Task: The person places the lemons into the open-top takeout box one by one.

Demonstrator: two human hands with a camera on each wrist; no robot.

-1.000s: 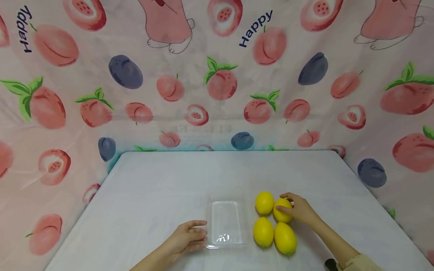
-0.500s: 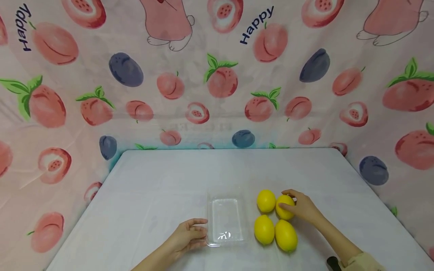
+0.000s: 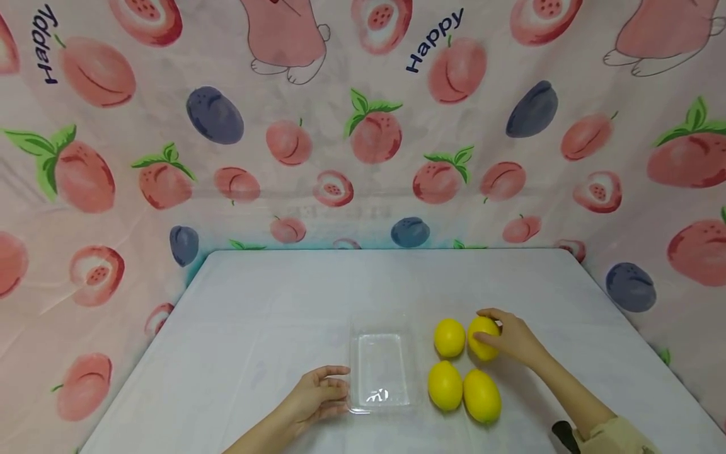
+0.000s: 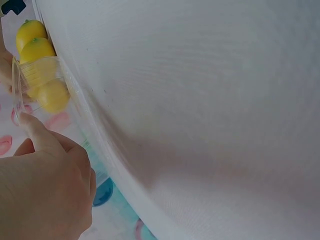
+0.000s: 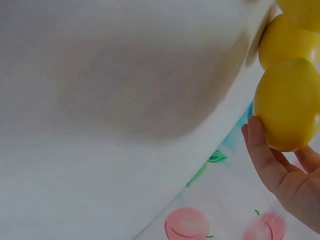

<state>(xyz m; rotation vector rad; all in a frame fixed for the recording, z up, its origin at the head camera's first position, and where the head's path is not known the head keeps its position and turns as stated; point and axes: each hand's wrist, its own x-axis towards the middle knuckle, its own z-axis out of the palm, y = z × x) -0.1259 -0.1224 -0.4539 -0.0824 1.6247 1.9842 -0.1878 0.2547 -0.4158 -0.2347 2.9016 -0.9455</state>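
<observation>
In the head view my right hand [image 3: 513, 337] grips a yellow lemon [image 3: 482, 343] at the back right of a small group. The right wrist view shows that lemon [image 5: 287, 105] between my thumb and fingers, seemingly just off the table. Three other lemons lie close by: one at back left [image 3: 449, 338], one at front left [image 3: 445, 386] and one at front right [image 3: 482, 397]. My left hand [image 3: 317, 394] holds the left edge of a clear plastic box [image 3: 382, 372], with nothing inside it. In the left wrist view, the thumb rests at its rim [image 4: 17, 90].
A white cloth covers the table [image 3: 272, 296]. Behind and around it hangs a pink curtain [image 3: 363, 208] printed with fruit. A dark wrist strap [image 3: 564, 435] and a light sleeve [image 3: 615, 435] show at the lower right.
My right hand has shifted its lemon slightly up and to the right, opening a gap from the neighbouring lemons. The left hand and box stay together; the head view has shifted slightly.
</observation>
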